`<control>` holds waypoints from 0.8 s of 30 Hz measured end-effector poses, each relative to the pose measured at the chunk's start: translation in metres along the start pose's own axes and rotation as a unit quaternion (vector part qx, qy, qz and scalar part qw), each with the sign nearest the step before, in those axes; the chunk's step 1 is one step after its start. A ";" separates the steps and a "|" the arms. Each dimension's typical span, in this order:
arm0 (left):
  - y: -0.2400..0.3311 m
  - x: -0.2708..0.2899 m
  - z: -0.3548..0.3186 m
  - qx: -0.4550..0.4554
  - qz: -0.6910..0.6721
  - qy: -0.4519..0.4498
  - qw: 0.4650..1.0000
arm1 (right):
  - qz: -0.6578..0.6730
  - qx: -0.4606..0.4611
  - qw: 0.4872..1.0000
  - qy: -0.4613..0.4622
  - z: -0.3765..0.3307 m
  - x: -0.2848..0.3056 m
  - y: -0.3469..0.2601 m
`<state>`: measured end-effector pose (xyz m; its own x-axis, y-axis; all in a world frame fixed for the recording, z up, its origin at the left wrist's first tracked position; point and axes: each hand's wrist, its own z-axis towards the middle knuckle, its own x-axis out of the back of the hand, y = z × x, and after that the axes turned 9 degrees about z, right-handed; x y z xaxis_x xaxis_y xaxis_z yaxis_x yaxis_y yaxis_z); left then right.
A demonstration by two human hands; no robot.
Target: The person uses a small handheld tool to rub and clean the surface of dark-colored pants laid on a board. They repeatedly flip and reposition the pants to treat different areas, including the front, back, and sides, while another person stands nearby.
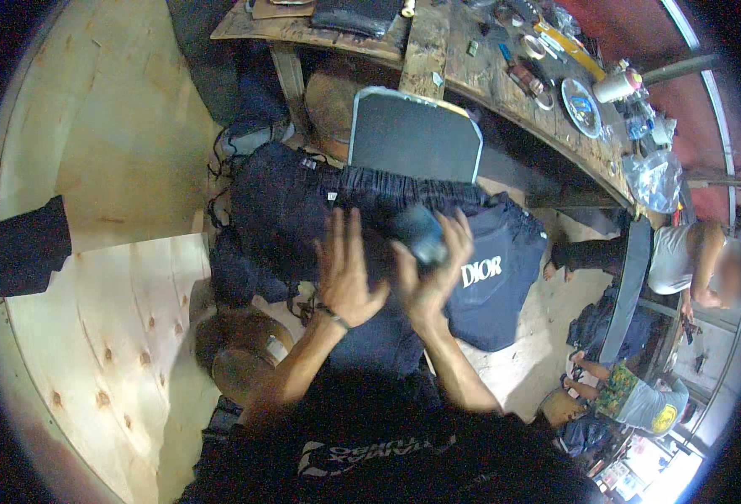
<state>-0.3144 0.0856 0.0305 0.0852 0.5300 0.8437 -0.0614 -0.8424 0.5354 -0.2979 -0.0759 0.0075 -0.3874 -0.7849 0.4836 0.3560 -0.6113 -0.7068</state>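
Dark navy shorts (490, 311) with a gathered elastic waistband (412, 186) and white lettering on one leg lie spread in front of me. My left hand (347, 273) is open over the dark cloth, its fingers stretched out and thumb apart. Closed around a blurred, dark blue-grey rounded object (419, 233) is my right hand (429, 277), just right of the left one. Motion smears the object, so its kind cannot be made out. More dark cloth (274, 193) is bunched to the left of the waistband. A grey padded board (415, 134) with a pale edge stands beyond the waistband.
A worn wooden workbench (488, 80) runs across the far side, holding a metal plate (581, 107), a thread cone (618, 86) and small tools. A round container (240, 353) stands by my left forearm. Plywood panels (127, 344) are at left. Two people (677, 260) sit at right.
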 end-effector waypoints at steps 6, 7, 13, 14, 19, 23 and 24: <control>0.027 -0.024 0.167 0.077 0.150 0.052 0.984 | -0.050 -0.049 0.997 0.024 0.129 -0.005 0.086; 0.026 -0.028 0.197 0.074 0.132 0.072 0.986 | -0.053 -0.091 0.994 0.010 0.173 -0.017 0.095; 0.019 -0.031 0.288 0.003 0.192 0.058 0.980 | -0.022 -0.073 0.997 0.015 0.214 0.010 0.104; 0.019 -0.031 0.291 0.010 0.185 0.037 0.982 | -0.041 -0.037 0.994 -0.094 0.192 0.017 0.101; 0.019 -0.036 0.294 0.011 0.183 0.066 0.981 | -0.098 0.019 0.977 -0.188 0.155 0.007 0.098; 0.016 -0.041 0.294 -0.013 0.174 0.098 0.980 | -0.082 0.034 0.975 -0.202 0.093 0.027 0.079; 0.016 -0.041 0.294 -0.029 0.174 0.126 0.976 | -0.072 0.011 0.972 -0.222 0.079 0.037 0.067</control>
<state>-0.0263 0.0214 -0.0074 -0.1974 0.2262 0.9539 -0.1006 -0.9725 0.2098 -0.2218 -0.1540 0.0191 -0.0314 -0.6549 0.7550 0.3453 -0.7160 -0.6067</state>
